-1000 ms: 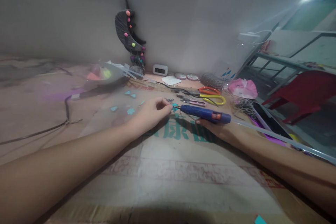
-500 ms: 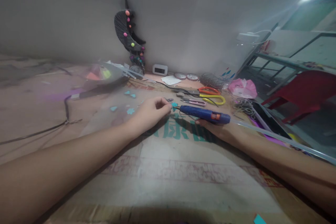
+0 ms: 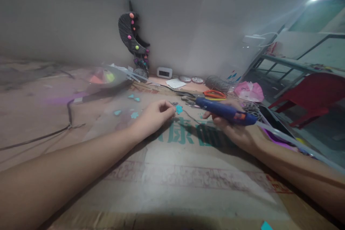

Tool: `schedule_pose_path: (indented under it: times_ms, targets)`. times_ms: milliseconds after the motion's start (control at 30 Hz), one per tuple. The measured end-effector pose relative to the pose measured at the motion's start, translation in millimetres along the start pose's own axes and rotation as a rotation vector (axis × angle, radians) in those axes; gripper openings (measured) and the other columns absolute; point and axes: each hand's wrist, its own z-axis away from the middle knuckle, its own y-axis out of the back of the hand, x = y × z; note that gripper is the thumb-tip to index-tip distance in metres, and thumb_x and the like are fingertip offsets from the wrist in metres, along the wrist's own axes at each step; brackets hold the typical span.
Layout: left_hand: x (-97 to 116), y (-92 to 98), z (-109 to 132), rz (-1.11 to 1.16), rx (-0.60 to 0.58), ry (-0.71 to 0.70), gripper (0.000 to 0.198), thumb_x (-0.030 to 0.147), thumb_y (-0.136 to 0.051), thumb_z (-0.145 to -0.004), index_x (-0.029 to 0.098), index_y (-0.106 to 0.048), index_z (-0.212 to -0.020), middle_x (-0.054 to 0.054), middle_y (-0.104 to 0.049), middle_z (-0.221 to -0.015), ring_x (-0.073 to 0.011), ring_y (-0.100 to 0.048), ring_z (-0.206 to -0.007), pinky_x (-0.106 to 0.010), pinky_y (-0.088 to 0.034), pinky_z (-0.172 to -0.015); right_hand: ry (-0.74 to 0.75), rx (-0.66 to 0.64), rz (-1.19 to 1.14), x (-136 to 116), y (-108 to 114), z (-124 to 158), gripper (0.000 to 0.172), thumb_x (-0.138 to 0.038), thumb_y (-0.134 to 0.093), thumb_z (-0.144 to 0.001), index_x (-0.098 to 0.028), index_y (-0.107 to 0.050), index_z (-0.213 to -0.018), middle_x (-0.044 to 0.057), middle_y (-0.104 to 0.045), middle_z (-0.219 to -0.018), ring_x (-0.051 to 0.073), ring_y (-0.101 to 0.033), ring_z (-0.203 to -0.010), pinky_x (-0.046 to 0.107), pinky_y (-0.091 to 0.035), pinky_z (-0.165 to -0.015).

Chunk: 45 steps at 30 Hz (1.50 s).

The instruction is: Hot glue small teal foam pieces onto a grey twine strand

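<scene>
My left hand (image 3: 155,115) rests on the cardboard sheet (image 3: 172,172) with fingers pinched together next to a small teal cut-out (image 3: 179,109); what the pinch grips is too small to see. My right hand (image 3: 235,128) is wrapped round a blue glue gun (image 3: 225,111), held above the surface, its nozzle pointing left a short way from the teal piece. A clear glue stick (image 3: 291,140) trails out of the gun's back toward the right.
Orange and yellow scissors (image 3: 215,94) lie behind the gun. More teal pieces (image 3: 134,114) sit to the left. A dark cable (image 3: 68,113), a clear bowl (image 3: 107,77), a black crescent ornament (image 3: 132,36), a white clock (image 3: 164,72), a red chair (image 3: 312,97).
My right hand has lifted the glue gun off the surface and drawn it right, away from the teal piece. My left hand has stayed in place.
</scene>
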Motion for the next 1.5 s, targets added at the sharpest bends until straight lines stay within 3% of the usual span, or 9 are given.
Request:
schedule_pose_path:
  times_ms: [167,267,367,600,767,1000,1233,1367,1500]
  targets:
    - [4,0.2,5,-0.077,-0.031,-0.021,0.024,0.041,-0.059,-0.083,0.019,-0.059,-0.073,0.000,-0.063,-0.070,-0.0153,-0.057,-0.066,-0.027,-0.041,-0.062,-0.176,0.089,-0.039,3,13,-17,0.037,-0.054,-0.052,-0.090,-0.023,-0.066,-0.076,0.005,-0.072,-0.086,0.019,-0.067,-0.077,0.030,-0.052,-0.066]
    - [5,-0.8,6,-0.077,-0.022,-0.015,0.022,0.040,-0.060,-0.082,0.019,-0.059,-0.074,0.000,-0.064,-0.071,-0.0153,-0.058,-0.066,-0.026,-0.040,-0.061,-0.320,0.091,0.020,6,19,-42,0.035,-0.053,-0.061,-0.085,-0.020,-0.072,-0.078,0.005,-0.072,-0.076,0.018,-0.066,-0.067,0.027,-0.049,-0.055]
    - [2,-1.4,4,-0.058,-0.024,-0.021,0.022,0.040,-0.060,-0.083,0.019,-0.060,-0.074,0.000,-0.064,-0.071,-0.0149,-0.058,-0.066,-0.025,-0.040,-0.061,-0.353,0.045,0.041,12,20,-75,0.029,-0.043,-0.062,-0.087,-0.017,-0.075,-0.084,0.007,-0.074,-0.079,0.018,-0.068,-0.073,0.025,-0.050,-0.062]
    - [-4,-0.7,-3,0.050,0.010,-0.004,0.024,0.041,-0.060,-0.082,0.018,-0.058,-0.074,0.001,-0.061,-0.067,-0.0135,-0.055,-0.062,-0.025,-0.041,-0.060,-0.378,-0.012,0.115,63,-4,-148,0.034,-0.039,-0.058,-0.092,-0.009,-0.071,-0.102,0.014,-0.074,-0.100,0.019,-0.068,-0.084,0.024,-0.050,-0.069]
    - [0,3.9,-5,0.148,0.193,-0.036,0.024,0.041,-0.061,-0.082,0.018,-0.058,-0.076,0.003,-0.059,-0.067,-0.0124,-0.055,-0.063,-0.023,-0.042,-0.061,-0.412,-0.032,0.173,94,-25,-169,0.036,-0.037,-0.066,-0.086,-0.007,-0.072,-0.104,0.013,-0.075,-0.094,0.019,-0.066,-0.082,0.027,-0.050,-0.073]
    - [-4,7.1,-12,0.240,0.306,-0.031,0.025,0.042,-0.061,-0.079,0.018,-0.057,-0.071,0.003,-0.056,-0.064,-0.0117,-0.050,-0.060,-0.022,-0.037,-0.057,-0.361,-0.099,0.260,104,-21,-166,0.035,-0.039,-0.071,-0.082,-0.011,-0.072,-0.102,0.012,-0.075,-0.100,0.023,-0.068,-0.091,0.030,-0.049,-0.083]
    - [-5,3.2,-12,0.189,0.250,-0.055,0.022,0.038,-0.060,-0.081,0.017,-0.057,-0.073,0.002,-0.056,-0.065,-0.0122,-0.051,-0.062,-0.023,-0.039,-0.059,-0.274,0.059,0.317,69,-14,-116,0.037,-0.035,-0.054,-0.093,-0.011,-0.063,-0.121,0.015,-0.068,-0.120,0.023,-0.064,-0.106,0.032,-0.046,-0.091]
    - [-5,2.0,-11,0.180,0.209,-0.061,0.019,0.035,-0.058,-0.081,0.018,-0.056,-0.072,0.003,-0.054,-0.063,-0.0117,-0.051,-0.060,-0.023,-0.040,-0.058,-0.085,-0.119,0.274,34,-30,-85,0.028,-0.045,-0.064,-0.086,-0.018,-0.072,-0.092,0.006,-0.073,-0.092,0.020,-0.065,-0.085,0.029,-0.047,-0.077]
    - [-4,2.4,-9,0.139,0.199,-0.078,0.021,0.036,-0.059,-0.082,0.017,-0.056,-0.072,0.004,-0.054,-0.063,-0.0112,-0.050,-0.060,-0.022,-0.039,-0.058,0.122,-0.296,0.340,13,-55,-73,0.034,-0.046,-0.074,-0.078,-0.017,-0.072,-0.095,0.008,-0.067,-0.092,0.021,-0.059,-0.083,0.031,-0.043,-0.072]
